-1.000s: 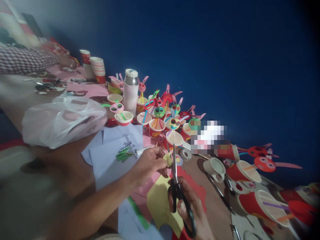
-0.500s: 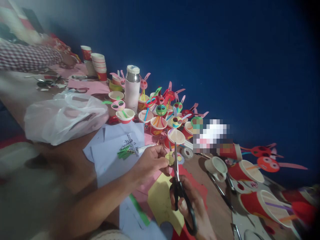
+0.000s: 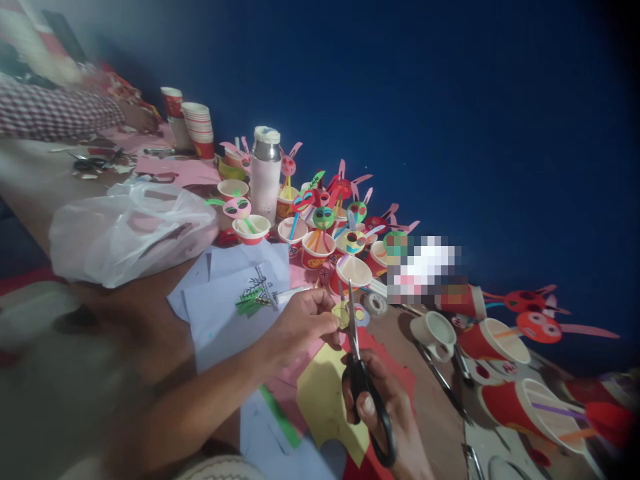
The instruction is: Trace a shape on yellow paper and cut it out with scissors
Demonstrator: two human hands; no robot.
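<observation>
Nearest, in the lower middle, the right hand [image 3: 395, 407] has its fingers closed around the black handles of the scissors [image 3: 355, 337], and the two blades stand a little apart. Below it, at six o'clock, a yellow paper sheet [image 3: 325, 393] has a curved piece missing from its edge, and at four o'clock lies a red paper sheet [image 3: 393, 363]. At the blades, the left hand [image 3: 305, 320] pinches a small yellow paper piece [image 3: 341, 314] between thumb and fingers. This piece seems to be partly shaped, but how much of its outline is cut, one cannot tell. From the hands, white paper sheets [image 3: 215, 320] lie at nine o'clock, a tape roll [image 3: 375, 304] is near at one to two o'clock, and a mug [image 3: 425, 329] stands at three o'clock. A plastic bag [image 3: 125, 233] rests at ten o'clock. Toward twelve o'clock, many paper cups carry finished-looking paper faces, such as a green face [image 3: 323, 218], while the near paper cup [image 3: 356, 272] shows no face of its own. A flask [image 3: 265, 180] stands at eleven o'clock. Farther, between ten and eleven, are a cup stack [image 3: 199, 127] and another person's checked sleeve [image 3: 60, 113].
</observation>
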